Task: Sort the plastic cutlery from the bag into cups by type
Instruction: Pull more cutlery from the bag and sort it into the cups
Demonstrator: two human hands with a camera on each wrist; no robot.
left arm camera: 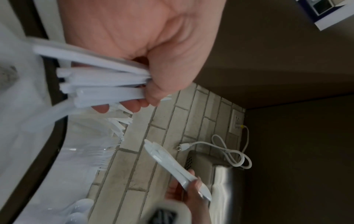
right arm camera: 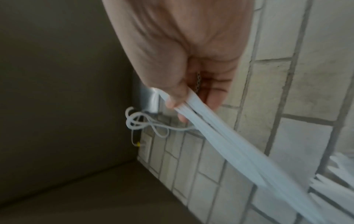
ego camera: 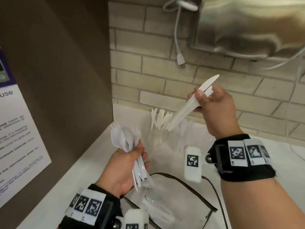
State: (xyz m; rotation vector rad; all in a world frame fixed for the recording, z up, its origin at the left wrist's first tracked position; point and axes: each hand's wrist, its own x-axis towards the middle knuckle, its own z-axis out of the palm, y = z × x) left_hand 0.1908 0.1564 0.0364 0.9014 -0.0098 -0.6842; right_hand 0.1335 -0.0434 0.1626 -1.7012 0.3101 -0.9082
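My left hand (ego camera: 132,160) grips a bundle of white plastic spoons (ego camera: 123,139), bowls up, handles fanning out below the palm (left arm camera: 99,84). My right hand (ego camera: 212,101) pinches a few white plastic knives (ego camera: 186,109) by their blades, handles slanting down toward a clear cup (ego camera: 158,136) that holds knives upright. In the right wrist view the knives (right arm camera: 220,136) run down and right from my fingers. Another clear cup (ego camera: 186,133) with forks stands right of it. The clear bag (ego camera: 156,210) with leftover cutlery lies near the front edge.
A brown cabinet side (ego camera: 57,71) with a printed notice (ego camera: 18,133) walls off the left. Brick tile (ego camera: 148,63) backs the white counter (ego camera: 247,195). A steel dispenser (ego camera: 247,25) hangs upper right, a white cord with plug (ego camera: 179,58) dangling. A dark cable (ego camera: 214,190) crosses the counter.
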